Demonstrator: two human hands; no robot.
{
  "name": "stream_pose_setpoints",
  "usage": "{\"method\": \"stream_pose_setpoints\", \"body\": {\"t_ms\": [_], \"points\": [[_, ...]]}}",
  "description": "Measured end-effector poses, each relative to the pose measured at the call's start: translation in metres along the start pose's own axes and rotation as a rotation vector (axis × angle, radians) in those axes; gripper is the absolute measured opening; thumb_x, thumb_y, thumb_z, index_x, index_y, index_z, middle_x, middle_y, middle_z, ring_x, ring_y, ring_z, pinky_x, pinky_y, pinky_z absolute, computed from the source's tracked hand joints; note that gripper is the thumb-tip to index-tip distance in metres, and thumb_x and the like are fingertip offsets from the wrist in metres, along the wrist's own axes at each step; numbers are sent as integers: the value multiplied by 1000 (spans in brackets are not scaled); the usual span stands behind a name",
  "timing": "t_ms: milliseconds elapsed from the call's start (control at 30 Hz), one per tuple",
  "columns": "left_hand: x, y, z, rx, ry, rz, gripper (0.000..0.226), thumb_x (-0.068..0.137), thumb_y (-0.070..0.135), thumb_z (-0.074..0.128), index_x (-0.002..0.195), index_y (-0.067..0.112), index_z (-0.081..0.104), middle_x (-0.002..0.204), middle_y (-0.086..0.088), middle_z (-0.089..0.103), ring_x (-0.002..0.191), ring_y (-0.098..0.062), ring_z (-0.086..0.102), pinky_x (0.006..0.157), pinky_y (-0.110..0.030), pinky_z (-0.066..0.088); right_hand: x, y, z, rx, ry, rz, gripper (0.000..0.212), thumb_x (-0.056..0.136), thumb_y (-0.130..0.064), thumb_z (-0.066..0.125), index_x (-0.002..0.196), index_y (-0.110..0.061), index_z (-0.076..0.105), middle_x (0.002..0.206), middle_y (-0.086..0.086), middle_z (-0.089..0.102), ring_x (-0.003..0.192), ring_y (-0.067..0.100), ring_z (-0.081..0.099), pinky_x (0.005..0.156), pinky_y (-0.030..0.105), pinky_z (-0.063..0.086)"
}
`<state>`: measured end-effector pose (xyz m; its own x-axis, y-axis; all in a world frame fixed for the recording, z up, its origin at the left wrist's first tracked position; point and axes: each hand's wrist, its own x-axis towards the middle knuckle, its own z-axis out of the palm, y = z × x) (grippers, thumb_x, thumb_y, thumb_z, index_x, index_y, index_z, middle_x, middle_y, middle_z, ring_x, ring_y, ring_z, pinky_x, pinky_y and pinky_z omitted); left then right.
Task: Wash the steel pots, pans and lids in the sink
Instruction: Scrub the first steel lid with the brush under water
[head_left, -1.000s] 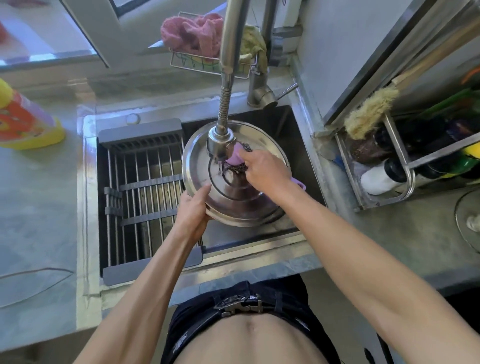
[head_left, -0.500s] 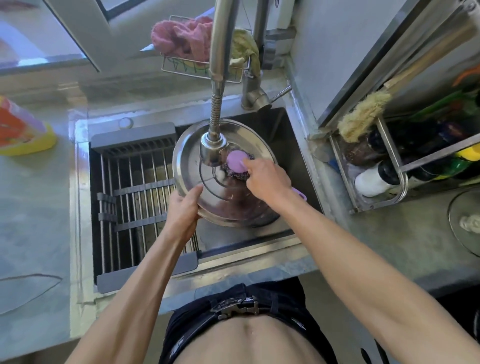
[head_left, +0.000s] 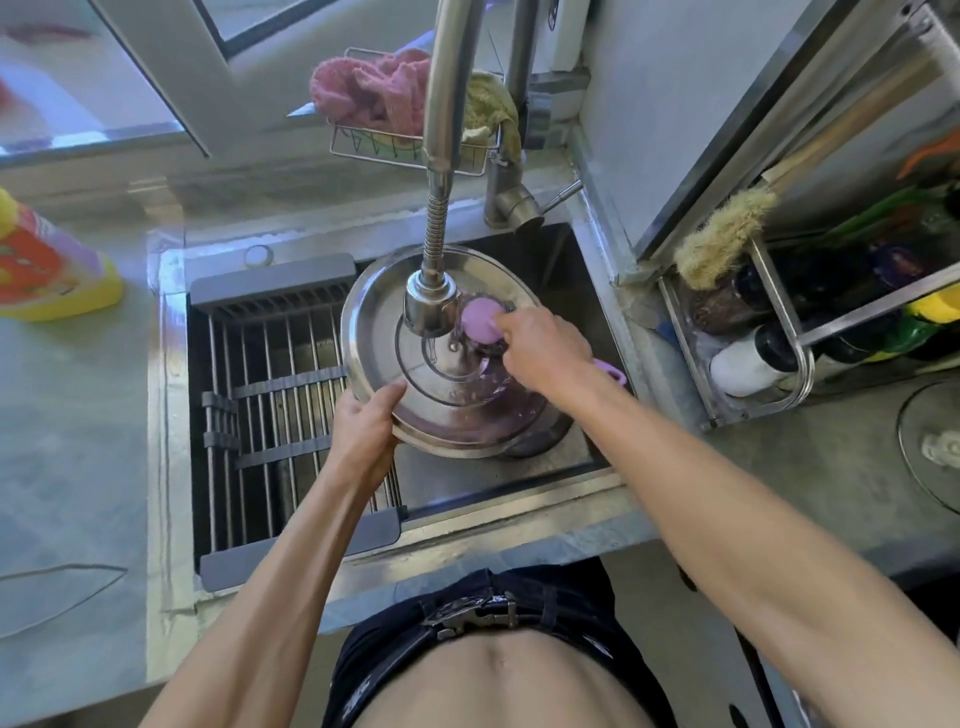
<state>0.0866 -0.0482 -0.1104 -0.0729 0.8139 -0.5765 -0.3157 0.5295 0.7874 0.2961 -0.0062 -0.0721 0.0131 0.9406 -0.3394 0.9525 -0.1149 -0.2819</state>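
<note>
A round steel lid (head_left: 374, 332) is held tilted over the sink (head_left: 566, 260), under the spray head of the faucet (head_left: 428, 306). My left hand (head_left: 366, 426) grips the lid's near-left rim. My right hand (head_left: 540, 348) holds a purple dish brush (head_left: 480, 319) by its handle, with the brush head pressed against the lid near its centre. The handle's purple end (head_left: 610, 370) sticks out past my wrist. Water runs over the lid's middle.
A grey roll-up drying rack (head_left: 275, 395) covers the sink's left half. A yellow detergent bottle (head_left: 47, 270) lies on the left counter. A wire caddy with pink and yellow cloths (head_left: 395, 104) hangs behind the faucet. A steel rack with bottles (head_left: 753, 358) stands at right.
My right hand has shifted the purple brush a little across the lid's centre, scrubbing. My left hand keeps its hold on the rim. The camera view has moved slightly.
</note>
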Motion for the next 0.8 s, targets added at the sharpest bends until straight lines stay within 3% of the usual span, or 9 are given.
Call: {"method": "stream_pose_setpoints", "body": {"t_ms": [100,200,400,533,667,800], "points": [[4,-1,-1,73,-1,-9,14,99,-4,54,103,3,65,80,-12,76,69,-21,74,58,-32,61,-39,-7,21,22,-95,-85,23,85,-4,48,96,-21,58,94,12,55,90,37,62,66,35,38],[-1,-6,2,132,-63,-67,14,98,-6,53,101,1,65,76,-16,71,56,-20,70,50,-33,58,-40,-21,34,80,-111,-163,31,90,-11,51,113,-28,64,102,9,62,93,35,62,68,35,43],[-1,3,4,80,-46,-60,20,96,-10,53,111,-3,63,82,-15,75,66,-23,73,54,-34,60,14,-4,7,129,15,-32,32,90,-8,51,113,-24,67,109,8,67,89,34,63,74,45,56],[6,15,-1,75,-8,-29,22,97,-7,53,119,-3,59,79,-12,76,66,-23,74,53,-32,59,-8,7,9,40,-14,29,39,89,-6,48,120,-23,64,110,11,66,93,37,63,75,42,55],[6,15,8,144,-31,-55,16,98,-6,52,107,5,61,77,-16,72,58,-23,70,52,-39,60,-38,-11,31,101,-124,-61,43,89,-9,49,123,-30,65,115,11,65,104,38,62,75,38,48],[-3,10,14,162,-93,-73,18,99,-5,50,104,6,65,78,-15,74,59,-23,72,52,-38,60,-24,-8,22,151,-53,-77,45,93,-11,49,129,-34,63,123,12,64,109,37,61,82,39,50]]}}
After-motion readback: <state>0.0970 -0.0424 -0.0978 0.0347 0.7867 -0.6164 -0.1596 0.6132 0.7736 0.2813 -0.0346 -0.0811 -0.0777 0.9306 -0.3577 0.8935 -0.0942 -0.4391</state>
